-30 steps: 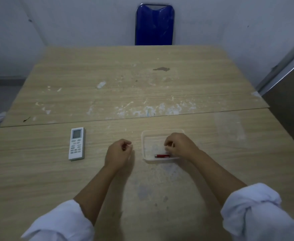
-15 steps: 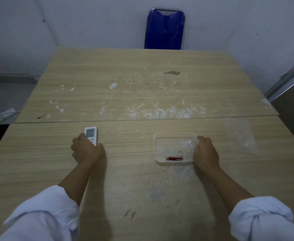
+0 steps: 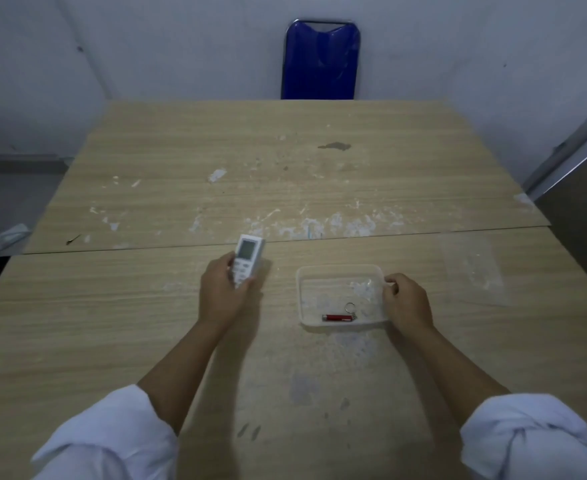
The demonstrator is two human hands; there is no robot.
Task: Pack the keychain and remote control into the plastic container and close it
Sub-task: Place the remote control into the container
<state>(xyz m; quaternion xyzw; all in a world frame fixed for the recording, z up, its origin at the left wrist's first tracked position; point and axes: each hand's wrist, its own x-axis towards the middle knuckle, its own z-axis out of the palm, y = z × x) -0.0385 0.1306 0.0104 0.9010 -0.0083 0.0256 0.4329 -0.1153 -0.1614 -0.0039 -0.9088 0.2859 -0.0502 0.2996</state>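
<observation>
The left hand (image 3: 223, 293) wraps around the remote (image 3: 247, 258), while the right hand (image 3: 407, 303) pinches the container (image 3: 337, 271) rim, likely steadying it for loading beside the keychain (image 3: 340, 317).

Remote in hand, keychain boxed

I see my left grip (image 3: 223, 292) clasping the remote control (image 3: 247, 258) above the tabletop (image 3: 112, 323); right grip (image 3: 406, 303) touches the plastic container (image 3: 337, 271) holding the keychain (image 3: 339, 317).

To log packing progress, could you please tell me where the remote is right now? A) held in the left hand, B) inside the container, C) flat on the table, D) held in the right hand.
A: the left hand grips the remote, beside the container, which holds only the keychain.
</observation>
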